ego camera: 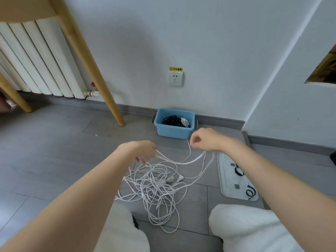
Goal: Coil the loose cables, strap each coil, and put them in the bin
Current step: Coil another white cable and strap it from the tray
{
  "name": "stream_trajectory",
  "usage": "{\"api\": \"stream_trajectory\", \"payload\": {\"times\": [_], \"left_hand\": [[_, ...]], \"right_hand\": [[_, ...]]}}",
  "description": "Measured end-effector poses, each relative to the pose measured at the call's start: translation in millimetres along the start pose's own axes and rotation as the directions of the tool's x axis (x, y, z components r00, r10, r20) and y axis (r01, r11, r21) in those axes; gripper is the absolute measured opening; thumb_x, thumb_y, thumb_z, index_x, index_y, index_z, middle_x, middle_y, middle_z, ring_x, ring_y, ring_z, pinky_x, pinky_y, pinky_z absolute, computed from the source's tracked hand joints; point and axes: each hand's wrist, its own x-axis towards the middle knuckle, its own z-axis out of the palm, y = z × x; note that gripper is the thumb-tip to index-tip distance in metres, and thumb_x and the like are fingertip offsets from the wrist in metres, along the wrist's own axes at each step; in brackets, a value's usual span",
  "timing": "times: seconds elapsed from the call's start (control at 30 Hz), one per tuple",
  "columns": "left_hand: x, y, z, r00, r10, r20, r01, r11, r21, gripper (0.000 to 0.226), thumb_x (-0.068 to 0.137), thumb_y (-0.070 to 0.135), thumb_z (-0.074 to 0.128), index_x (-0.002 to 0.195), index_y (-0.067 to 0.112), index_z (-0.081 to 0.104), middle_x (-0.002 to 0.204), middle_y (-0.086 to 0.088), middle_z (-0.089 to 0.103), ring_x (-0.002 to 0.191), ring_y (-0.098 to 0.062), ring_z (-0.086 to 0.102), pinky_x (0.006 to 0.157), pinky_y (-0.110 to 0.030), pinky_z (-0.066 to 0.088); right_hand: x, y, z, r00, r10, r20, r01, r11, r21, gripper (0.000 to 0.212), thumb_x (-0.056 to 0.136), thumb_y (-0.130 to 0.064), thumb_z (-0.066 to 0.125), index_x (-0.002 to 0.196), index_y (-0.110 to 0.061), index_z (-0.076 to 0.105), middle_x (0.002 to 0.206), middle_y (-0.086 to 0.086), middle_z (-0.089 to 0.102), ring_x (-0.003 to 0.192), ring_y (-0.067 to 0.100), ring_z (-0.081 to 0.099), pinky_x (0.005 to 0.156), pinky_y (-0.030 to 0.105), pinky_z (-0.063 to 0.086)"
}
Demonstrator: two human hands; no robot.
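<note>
Head view, from left to right: a white radiator [36,59] stands against the far wall at the left, with pale wooden furniture legs [91,64] slanting down in front of it onto the grey floor [45,142]. Nearer the middle, the left hand [144,150] has its fingers curled round several strands of white cable [156,188], lifting them off a loose tangle that sprawls on the floor between the person's knees, with two white plugs [174,178] lying in the heap. A strand runs up from that hand to the right hand [201,139], which pinches it between thumb and fingers just in front of the blue bin [172,130]. That bin sits on the floor against the far wall, below a white wall socket [175,79] with a yellow label, and holds a black coil [171,120] and a white coil [185,121]. Right of the tangle, a clear tray [225,179] lies flat on the floor carrying black straps [239,170].
</note>
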Motion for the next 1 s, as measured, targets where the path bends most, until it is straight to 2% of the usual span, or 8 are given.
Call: {"api": "stream_trajectory", "payload": {"times": [0.13,0.4,0.57,0.63,0.73,0.83,0.93,1.0], "left_hand": [[26,-2,8,0.991,0.029,-0.131,-0.036,0.998,-0.052,0.038,0.095,0.005,0.04,0.132,0.007,0.051,0.127,-0.011,0.058,0.115,-0.027,0.056,0.092,-0.032,0.045],[121,-49,99,0.998,-0.052,0.03,0.053,0.998,-0.028,0.035,0.097,0.009,0.038,0.126,0.004,0.056,0.132,-0.014,0.054,0.113,-0.026,0.054,0.091,-0.028,0.042],[168,-77,159,0.977,-0.207,0.041,0.21,0.974,-0.08,0.039,0.095,0.006,0.04,0.133,-0.001,0.04,0.14,-0.018,0.04,0.128,-0.031,0.041,0.103,-0.036,0.035],[176,-81,171,0.971,-0.239,0.004,0.237,0.964,-0.12,0.041,0.094,0.004,0.038,0.135,-0.002,0.034,0.142,-0.019,0.033,0.132,-0.033,0.034,0.107,-0.039,0.032],[194,-82,182,0.962,-0.15,-0.228,0.106,0.975,-0.193,0.046,0.093,0.007,0.041,0.139,0.003,0.033,0.146,-0.013,0.03,0.136,-0.027,0.028,0.11,-0.039,0.029],[214,-65,183,0.951,0.06,-0.304,-0.099,0.988,-0.115,0.055,0.093,0.011,0.04,0.146,0.013,0.026,0.155,-0.003,0.022,0.144,-0.018,0.015,0.114,-0.037,0.016],[234,-42,190,0.953,0.226,-0.205,-0.211,0.973,0.089,0.059,0.09,0.012,0.044,0.146,0.016,0.025,0.155,0.0,0.022,0.145,-0.015,0.01,0.115,-0.037,0.007],[244,-40,197,0.962,0.231,-0.143,-0.206,0.963,0.17,0.055,0.089,0.013,0.044,0.142,0.016,0.032,0.15,-0.001,0.031,0.142,-0.018,0.019,0.115,-0.037,0.009]], "right_hand": [[32,-1,26,0.999,-0.003,0.037,0.001,0.999,0.035,0.02,0.091,-0.013,0.048,0.098,-0.011,0.067,0.107,0.006,0.066,0.103,0.023,0.058,0.085,0.027,0.043],[109,30,168,0.954,0.033,0.297,-0.053,0.997,0.059,0.024,0.091,-0.01,0.048,0.111,-0.006,0.061,0.12,0.013,0.061,0.111,0.029,0.056,0.09,0.03,0.042],[134,35,256,0.856,-0.027,0.517,-0.077,0.981,0.178,0.048,0.087,-0.03,0.062,0.128,-0.011,0.048,0.134,0.008,0.051,0.12,0.024,0.05,0.099,0.032,0.042],[139,32,276,0.885,-0.022,0.466,-0.099,0.967,0.234,0.039,0.087,-0.033,0.061,0.12,-0.013,0.054,0.126,0.007,0.057,0.112,0.022,0.055,0.093,0.032,0.045],[159,32,282,0.983,0.12,0.14,-0.168,0.895,0.412,0.03,0.094,-0.037,0.049,0.091,-0.009,0.062,0.093,0.007,0.067,0.08,0.023,0.061,0.07,0.033,0.046],[189,50,274,0.972,0.227,-0.067,-0.197,0.931,0.306,0.025,0.096,-0.02,0.044,0.095,-0.003,0.062,0.1,0.017,0.065,0.089,0.031,0.059,0.073,0.033,0.042],[219,73,271,0.986,0.166,0.027,-0.167,0.986,0.015,0.034,0.09,0.001,0.044,0.123,0.002,0.049,0.128,0.022,0.05,0.118,0.036,0.046,0.095,0.037,0.038],[232,80,274,0.988,0.121,0.092,-0.112,0.989,-0.1,0.042,0.087,0.007,0.042,0.129,0.003,0.04,0.134,0.022,0.043,0.123,0.037,0.04,0.098,0.04,0.036]]}}
